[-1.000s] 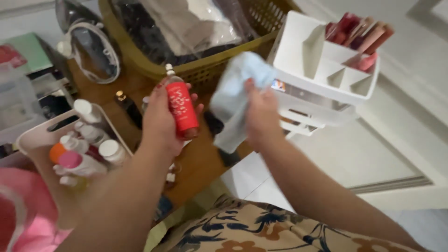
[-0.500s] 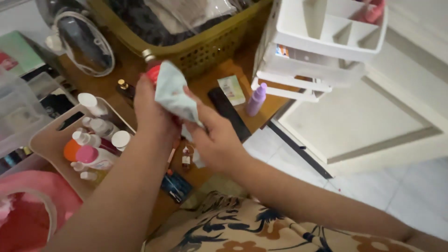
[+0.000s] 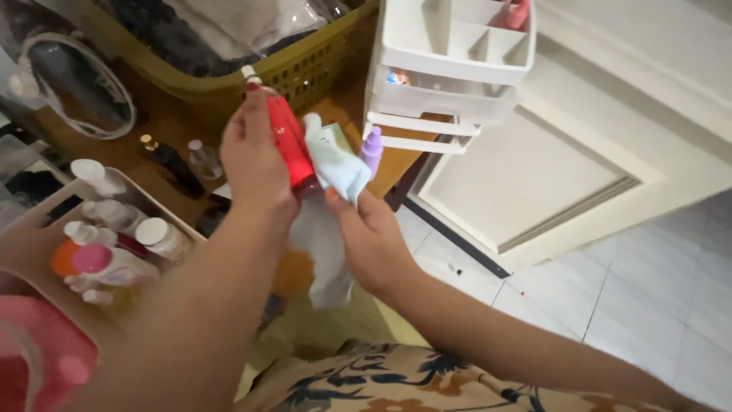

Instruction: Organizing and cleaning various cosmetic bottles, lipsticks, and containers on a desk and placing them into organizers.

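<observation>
I am at home, at a dressing corner in a bedroom or a room like it. In front of me is a wooden table (image 3: 335, 126) crowded with toiletries: a white drawer organiser (image 3: 450, 69) with lipsticks (image 3: 512, 13) in its top compartments, a beige caddy (image 3: 34, 229) full of lotion and cosmetic bottles (image 3: 107, 244), a small oval mirror (image 3: 76, 88), a dark dropper bottle (image 3: 169, 162) and a purple bottle (image 3: 371, 150). An olive plastic laundry basket (image 3: 305, 65) holds bagged clothes. Beside the table run white floor tiles (image 3: 648, 305) and a cream panelled door (image 3: 534, 168).
</observation>
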